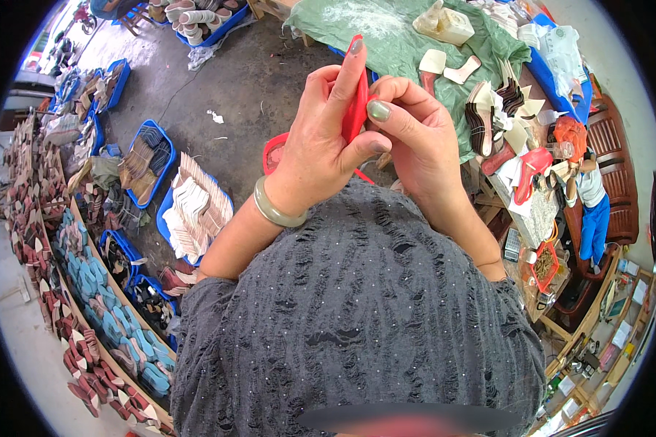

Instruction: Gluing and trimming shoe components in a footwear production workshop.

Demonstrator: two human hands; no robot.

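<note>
Head view: left hand point(315, 120) and right hand point(420, 131) are holding a slim red piece point(356, 116) between them; right thumb and forefinger are pinching its edge, left fingers lying along it. It is seemingly looking light and pliant; edges are likely offering best purchase.

A green sheet point(393, 47) is lying spread out, a bagged container point(444, 28) is resting on it, 1 blue bin point(162, 227) is holding white soles point(189, 217) on the dark floor point(233, 91), light-blue shoe pieces point(102, 280) are forming rows, and 1 person point(592, 188) is showing beside a brown bench point(614, 149).
</note>
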